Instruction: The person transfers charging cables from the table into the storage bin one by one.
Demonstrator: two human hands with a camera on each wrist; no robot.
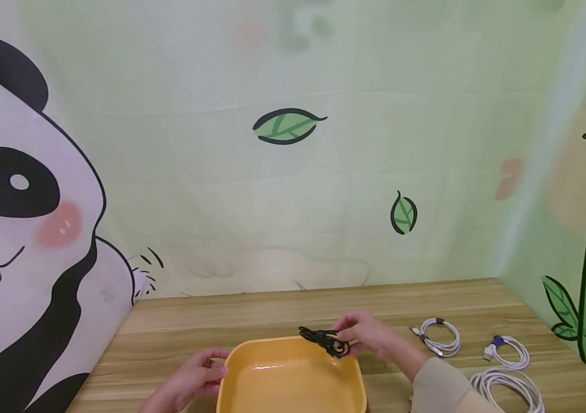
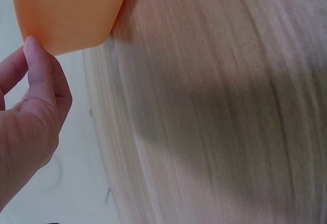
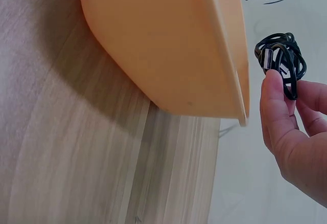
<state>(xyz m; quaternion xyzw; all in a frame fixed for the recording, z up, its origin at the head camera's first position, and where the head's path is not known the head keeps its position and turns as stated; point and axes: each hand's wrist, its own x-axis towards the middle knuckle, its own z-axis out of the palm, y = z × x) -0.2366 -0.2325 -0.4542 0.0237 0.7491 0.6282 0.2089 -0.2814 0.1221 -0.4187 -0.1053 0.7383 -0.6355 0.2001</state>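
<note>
A yellow-orange plastic tray sits at the front of the wooden table, its near part cut off by the frame. My left hand grips the tray's left rim between thumb and fingers; in the left wrist view that hand pinches the tray wall. Above the far right corner of the tray, my right hand pinches a bundled black USB cable. A metal plug shows on the cable in the right wrist view, held by the right hand's fingertips.
To the right of the tray lie three coiled white cables: one with a black tie, one with a dark blue tie, and a larger coil nearer me. Behind the table hangs a printed panda backdrop.
</note>
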